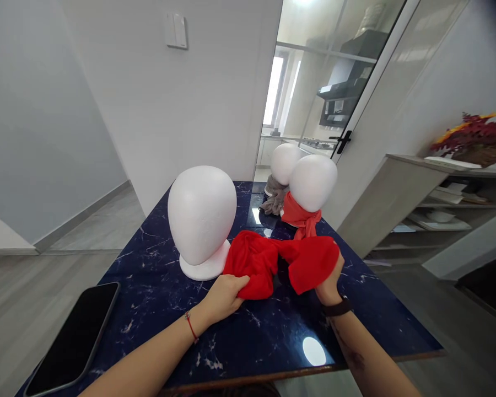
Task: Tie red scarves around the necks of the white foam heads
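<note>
A bright red scarf point(268, 259) lies bunched on the dark blue marble table point(273, 336). My left hand point(223, 295) is closed on its left end near the table surface. My right hand point(330, 281), with a black watch on the wrist, grips the right end and lifts it slightly. A bare white foam head point(201, 218) stands just left of the scarf. Behind it, a second foam head point(313, 182) wears a red scarf point(300, 218), and a third head point(284, 162) wears a grey scarf point(274, 199).
A black phone point(74, 336) lies face up at the table's near left corner. A glass door point(343, 94) stands behind the table. Low shelves point(442, 209) carrying a flower basket point(475, 140) line the right wall.
</note>
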Motion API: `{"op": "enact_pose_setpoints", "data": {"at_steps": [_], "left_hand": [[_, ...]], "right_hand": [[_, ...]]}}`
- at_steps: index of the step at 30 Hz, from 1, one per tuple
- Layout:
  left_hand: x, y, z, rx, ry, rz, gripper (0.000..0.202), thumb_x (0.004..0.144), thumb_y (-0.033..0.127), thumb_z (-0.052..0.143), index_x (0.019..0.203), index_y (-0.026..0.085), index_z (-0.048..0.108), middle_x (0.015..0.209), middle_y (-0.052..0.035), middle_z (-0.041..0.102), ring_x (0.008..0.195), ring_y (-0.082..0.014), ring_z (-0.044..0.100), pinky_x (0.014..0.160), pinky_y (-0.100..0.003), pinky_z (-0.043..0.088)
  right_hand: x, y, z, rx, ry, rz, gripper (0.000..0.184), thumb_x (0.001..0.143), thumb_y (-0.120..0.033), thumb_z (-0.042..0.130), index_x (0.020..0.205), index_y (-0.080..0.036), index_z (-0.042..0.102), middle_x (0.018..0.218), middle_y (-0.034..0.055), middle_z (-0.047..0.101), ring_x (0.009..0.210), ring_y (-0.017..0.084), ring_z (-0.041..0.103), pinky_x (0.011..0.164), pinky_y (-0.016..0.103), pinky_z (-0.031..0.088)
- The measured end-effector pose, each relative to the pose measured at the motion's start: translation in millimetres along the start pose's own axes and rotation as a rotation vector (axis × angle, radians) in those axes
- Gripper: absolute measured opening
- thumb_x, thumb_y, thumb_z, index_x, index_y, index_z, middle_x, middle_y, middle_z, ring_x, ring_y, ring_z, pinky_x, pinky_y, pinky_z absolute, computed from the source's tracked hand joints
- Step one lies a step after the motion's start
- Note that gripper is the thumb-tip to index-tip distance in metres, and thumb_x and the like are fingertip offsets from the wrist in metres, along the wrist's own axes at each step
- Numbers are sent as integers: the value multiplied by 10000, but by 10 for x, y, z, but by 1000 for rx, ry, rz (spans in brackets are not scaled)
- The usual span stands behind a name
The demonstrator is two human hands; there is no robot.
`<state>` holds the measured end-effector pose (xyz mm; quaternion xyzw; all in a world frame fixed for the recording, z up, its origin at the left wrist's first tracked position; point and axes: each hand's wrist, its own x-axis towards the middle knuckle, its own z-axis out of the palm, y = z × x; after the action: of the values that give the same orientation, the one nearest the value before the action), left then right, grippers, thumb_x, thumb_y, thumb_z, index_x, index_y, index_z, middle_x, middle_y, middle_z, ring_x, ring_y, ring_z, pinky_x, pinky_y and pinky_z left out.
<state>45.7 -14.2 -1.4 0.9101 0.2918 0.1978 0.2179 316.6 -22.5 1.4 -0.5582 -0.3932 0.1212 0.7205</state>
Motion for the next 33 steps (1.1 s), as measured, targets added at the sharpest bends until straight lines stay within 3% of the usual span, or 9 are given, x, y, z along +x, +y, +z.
{"op": "enact_pose_setpoints", "data": {"at_steps": [8,12,16,19,21,24,27,31,33], "left_hand": [[-25,129,-87,-119,19,257,211,840,194,326,715,197,495,667,-31,580,643,-166,545,636,-278,377],[-20,144,-93,-45,-61,226,174,767,178,426,862,194,571,735,-34,619,698,-180,567,705,-291,407],[-2,138,-68,7,-120,219,493,669,166,511,1161,190,538,933,-64,652,848,-213,584,851,-336,406],[3,142,-70,2,-139,253,496,677,199,528,1173,189,541,956,-63,643,875,-212,575,907,-348,381],[-13,141,-88,1,-140,262,471,698,226,535,1167,186,549,946,-59,633,876,-209,565,911,-346,377],[-58,142,-117,-36,-136,256,426,786,306,525,1194,185,540,988,-74,622,923,-218,554,909,-355,383],[-66,228,-134,-169,2,211,426,868,365,473,1264,209,478,1164,-103,574,1060,-232,520,953,-389,376],[48,633,-203,-434,511,55,695,790,379,620,1385,261,282,1379,-120,386,1221,-253,418,989,-431,379],[100,896,-293,-574,615,32,839,678,388,735,1381,252,298,1401,-129,351,1248,-280,388,988,-437,386]], "right_hand": [[-152,-150,191,-46,-219,31,218,742,-256,509,924,-180,603,863,28,636,796,170,566,721,280,445],[-138,-227,179,108,-169,57,211,734,-301,563,904,-178,587,832,19,622,745,153,562,681,266,458],[-118,-87,170,150,-124,59,210,721,-288,578,900,-179,591,828,9,619,736,137,554,684,259,457],[-58,38,194,150,-121,119,227,700,-280,580,891,-159,602,797,10,618,706,132,544,660,260,455],[82,-33,193,166,-25,134,208,684,-271,568,846,-144,603,748,0,605,661,120,525,624,250,448],[418,-510,130,243,205,-59,140,701,-223,529,797,-148,600,713,-25,579,633,95,504,612,224,439],[608,-1256,65,404,192,-291,69,743,-183,541,786,-173,594,701,-41,554,625,82,505,601,206,443],[188,-2012,150,459,-322,-192,105,798,-201,567,894,-216,606,812,-16,621,708,116,582,675,265,512],[-186,-2215,232,354,-642,-150,173,811,-161,527,944,-223,619,884,1,648,774,138,614,732,296,528]]}}
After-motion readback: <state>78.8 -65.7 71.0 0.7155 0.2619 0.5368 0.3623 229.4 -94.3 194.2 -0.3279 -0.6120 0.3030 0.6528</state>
